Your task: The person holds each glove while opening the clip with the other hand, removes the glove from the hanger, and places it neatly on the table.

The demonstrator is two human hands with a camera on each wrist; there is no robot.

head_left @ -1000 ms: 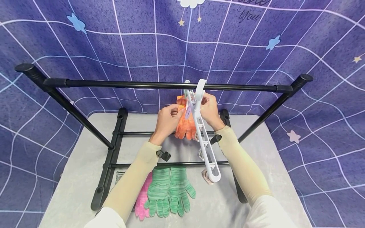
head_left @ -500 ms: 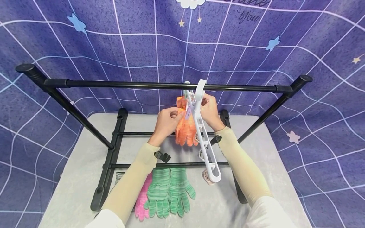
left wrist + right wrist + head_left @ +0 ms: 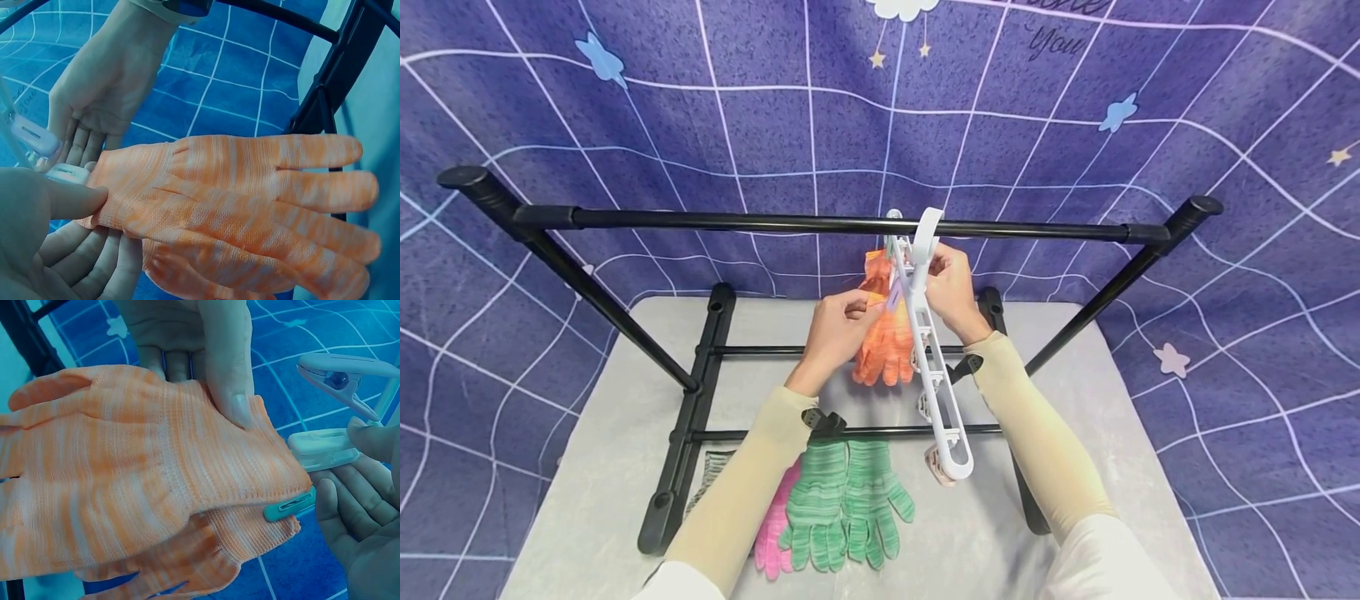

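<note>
My left hand point(image 3: 838, 329) pinches the cuff of an orange-and-white knit glove point(image 3: 250, 200), its thumb on top and fingers beneath. The glove's fingers point away from the clips. A pale clothespin point(image 3: 322, 449), pinched between thumb and fingers of my right hand point(image 3: 365, 506), sits right at the cuff's edge. Behind and below, a second orange glove point(image 3: 212, 550) has a green clothespin point(image 3: 290, 505) at its cuff. These clips belong to a white clip hanger point(image 3: 942, 392), whose hook overlaps the black bar in the head view. A lavender clothespin point(image 3: 344, 378) is beside the pale one.
The black rack's top bar point(image 3: 737, 222) crosses above my hands, with lower rails point(image 3: 745, 435) near the table point(image 3: 595, 467). Green gloves point(image 3: 846, 500), a pink glove point(image 3: 772, 533) and a grey striped knit piece point(image 3: 713, 471) lie in front. A purple grid cloth point(image 3: 775, 125) hangs behind.
My left hand has moved slightly down and toward me, bringing the orange glove lower. The hanger's near end has swung a little left. My right hand stays nearly in place.
</note>
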